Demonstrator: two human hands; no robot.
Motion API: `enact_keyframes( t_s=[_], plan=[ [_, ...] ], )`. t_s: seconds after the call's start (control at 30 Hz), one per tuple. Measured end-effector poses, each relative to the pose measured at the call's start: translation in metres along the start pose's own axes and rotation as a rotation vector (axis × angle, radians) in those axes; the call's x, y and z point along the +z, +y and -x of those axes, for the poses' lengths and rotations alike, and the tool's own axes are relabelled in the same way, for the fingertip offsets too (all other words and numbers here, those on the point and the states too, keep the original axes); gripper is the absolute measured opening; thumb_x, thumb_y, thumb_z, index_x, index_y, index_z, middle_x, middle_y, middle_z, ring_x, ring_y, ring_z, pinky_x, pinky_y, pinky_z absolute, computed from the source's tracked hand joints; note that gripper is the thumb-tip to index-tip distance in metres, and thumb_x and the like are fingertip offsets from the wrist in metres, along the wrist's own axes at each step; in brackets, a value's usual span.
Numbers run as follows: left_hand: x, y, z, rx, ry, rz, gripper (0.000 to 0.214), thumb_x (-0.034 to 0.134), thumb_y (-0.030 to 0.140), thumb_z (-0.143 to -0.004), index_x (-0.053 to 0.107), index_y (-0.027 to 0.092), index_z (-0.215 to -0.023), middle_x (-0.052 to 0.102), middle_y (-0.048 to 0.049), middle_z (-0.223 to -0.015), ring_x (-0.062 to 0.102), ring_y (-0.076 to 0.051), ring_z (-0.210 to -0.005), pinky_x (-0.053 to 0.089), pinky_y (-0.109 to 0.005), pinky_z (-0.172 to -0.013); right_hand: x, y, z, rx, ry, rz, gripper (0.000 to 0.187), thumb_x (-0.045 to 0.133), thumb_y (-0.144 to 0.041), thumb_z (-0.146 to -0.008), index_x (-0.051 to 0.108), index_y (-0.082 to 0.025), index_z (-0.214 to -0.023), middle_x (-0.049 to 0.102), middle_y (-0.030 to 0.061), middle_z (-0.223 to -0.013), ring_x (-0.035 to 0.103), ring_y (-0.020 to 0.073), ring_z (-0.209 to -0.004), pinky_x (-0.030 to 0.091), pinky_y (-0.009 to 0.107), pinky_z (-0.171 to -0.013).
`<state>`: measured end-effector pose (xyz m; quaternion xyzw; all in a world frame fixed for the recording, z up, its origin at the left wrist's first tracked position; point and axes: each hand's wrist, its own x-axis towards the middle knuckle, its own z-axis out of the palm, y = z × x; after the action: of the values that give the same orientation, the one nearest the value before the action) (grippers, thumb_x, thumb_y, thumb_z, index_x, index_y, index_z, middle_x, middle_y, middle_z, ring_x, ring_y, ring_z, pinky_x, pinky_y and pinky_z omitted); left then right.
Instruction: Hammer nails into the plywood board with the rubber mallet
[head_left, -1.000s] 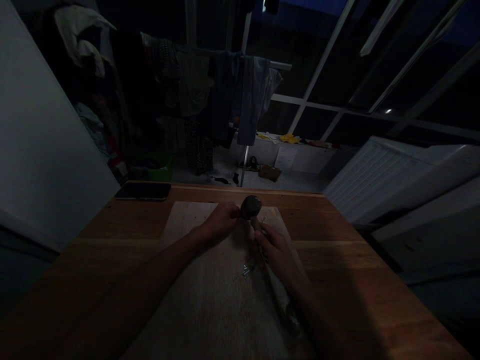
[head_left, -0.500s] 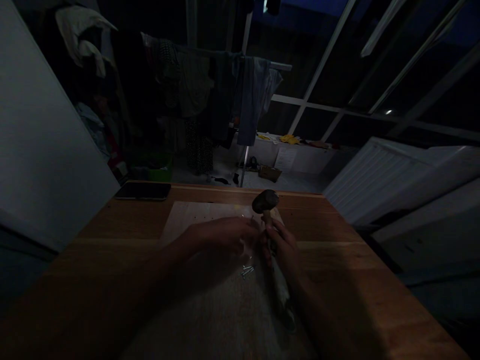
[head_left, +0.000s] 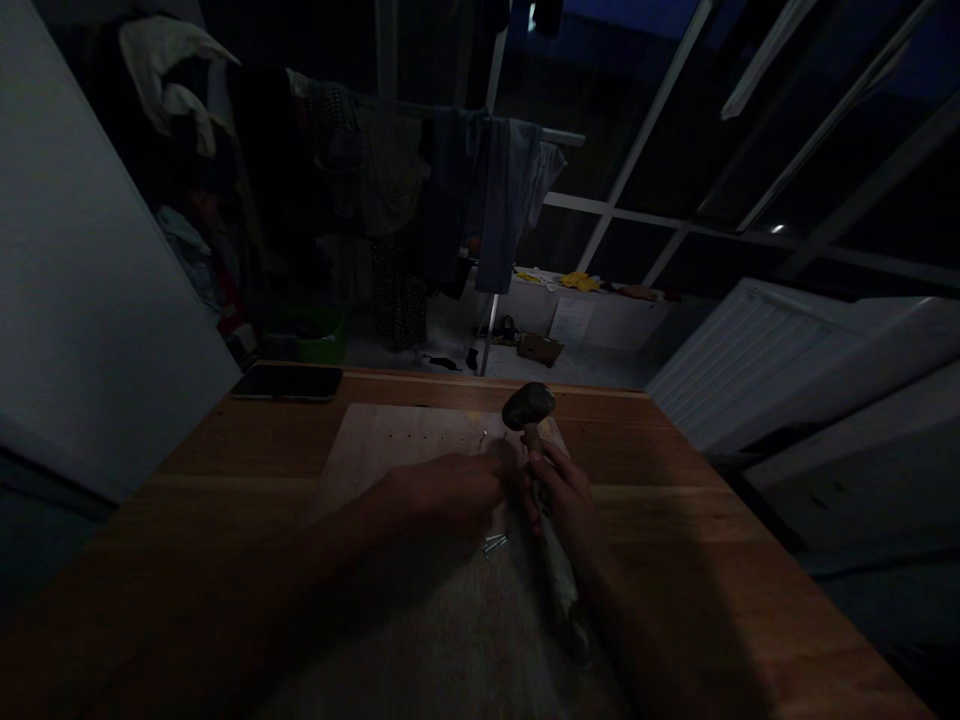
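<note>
My right hand (head_left: 564,490) is wrapped round the handle of a hammer (head_left: 529,405), its dark head pointing away from me over the board's far right corner. Close beside it, my left hand (head_left: 465,488) has its fingers drawn together near the hammer handle; shadow hides what they pinch, if anything. Both hands are above a pale wooden board (head_left: 390,620). A nail (head_left: 484,437) stands up near the board's far edge, in line with several small dark dots to its left. Several loose silver nails (head_left: 495,544) lie just nearer to me than my left hand.
The board rests on a wooden table (head_left: 675,560). A dark phone (head_left: 287,382) lies at the table's far left corner. Beyond the table, clothes (head_left: 495,210) hang on a drying rack. A white ribbed panel (head_left: 742,350) stands to the right. The room is dim.
My left hand has shifted slightly down and its fingers are more closed, so the standing nail and row of dots show more plainly. The hammer has barely moved.
</note>
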<state>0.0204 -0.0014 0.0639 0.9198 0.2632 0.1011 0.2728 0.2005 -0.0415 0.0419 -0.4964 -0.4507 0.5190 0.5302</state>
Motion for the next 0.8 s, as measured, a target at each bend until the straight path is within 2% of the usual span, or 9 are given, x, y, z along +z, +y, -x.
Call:
enact_keyframes(
  t_s=[0.13,0.2,0.27,0.33,0.43,0.53,0.8],
  plan=[
    [-0.007,-0.023,-0.001,-0.074,0.028,0.103,0.013,0.066,0.007,-0.068,0.065,0.019,-0.068,0.062,0.0006,-0.067,0.054,-0.015,-0.061,0.037,-0.026,-0.055,0.000,0.002,0.000,0.001,-0.004,-0.004,0.042,0.076,-0.057,-0.076,0.066,-0.021,-0.096,0.057,-0.0070,-0.057,0.047,0.0102,-0.032,0.038,0.022,-0.027],
    [-0.010,-0.043,-0.001,-0.155,0.175,0.202,0.010,0.063,0.011,-0.074,0.068,0.019,-0.077,0.062,0.0013,-0.069,0.055,-0.013,-0.062,0.039,-0.024,-0.056,0.000,0.002,-0.001,0.012,-0.015,-0.017,0.045,0.077,-0.059,-0.075,0.065,-0.021,-0.097,0.057,-0.0072,-0.058,0.047,0.0096,-0.032,0.038,0.022,-0.026],
    [-0.011,-0.064,-0.002,-0.211,0.391,0.294,0.020,0.062,0.013,-0.078,0.070,0.019,-0.095,0.066,0.0009,-0.076,0.057,-0.012,-0.066,0.043,-0.023,-0.062,0.000,0.002,-0.001,0.022,-0.014,-0.026,0.046,0.077,-0.059,-0.074,0.064,-0.021,-0.097,0.057,-0.0076,-0.059,0.046,0.0091,-0.031,0.037,0.021,-0.026],
    [-0.009,-0.079,-0.002,-0.218,0.529,0.356,0.031,0.063,0.017,-0.080,0.069,0.019,-0.110,0.068,0.0004,-0.082,0.058,-0.012,-0.071,0.046,-0.023,-0.067,0.001,0.001,-0.001,0.027,-0.013,-0.022,0.045,0.077,-0.059,-0.075,0.063,-0.021,-0.095,0.057,-0.0076,-0.059,0.046,0.0090,-0.031,0.037,0.021,-0.026],
    [-0.005,-0.088,-0.003,-0.200,0.547,0.383,0.026,0.063,0.020,-0.082,0.070,0.017,-0.107,0.070,-0.0010,-0.086,0.061,-0.012,-0.074,0.048,-0.023,-0.071,0.003,-0.003,0.001,0.021,-0.017,0.000,0.043,0.076,-0.058,-0.075,0.062,-0.022,-0.093,0.058,-0.0074,-0.059,0.046,0.0092,-0.032,0.037,0.022,-0.026],
    [-0.002,-0.088,-0.004,-0.184,0.515,0.362,0.020,0.063,0.017,-0.077,0.071,0.016,-0.096,0.070,-0.0009,-0.084,0.061,-0.013,-0.073,0.047,-0.023,-0.070,0.005,-0.008,0.003,0.000,-0.025,0.017,0.042,0.074,-0.059,-0.076,0.062,-0.022,-0.093,0.057,-0.0074,-0.060,0.046,0.0094,-0.032,0.038,0.022,-0.026],
    [-0.003,-0.088,-0.002,-0.133,0.520,0.373,0.015,0.062,0.015,-0.074,0.068,0.015,-0.088,0.065,0.0017,-0.077,0.054,-0.010,-0.065,0.043,-0.022,-0.064,0.015,-0.005,0.006,-0.011,-0.089,0.019,0.039,0.072,-0.058,-0.079,0.062,-0.022,-0.090,0.057,-0.0068,-0.060,0.045,0.0087,-0.033,0.037,0.022,-0.028]
  ],
)
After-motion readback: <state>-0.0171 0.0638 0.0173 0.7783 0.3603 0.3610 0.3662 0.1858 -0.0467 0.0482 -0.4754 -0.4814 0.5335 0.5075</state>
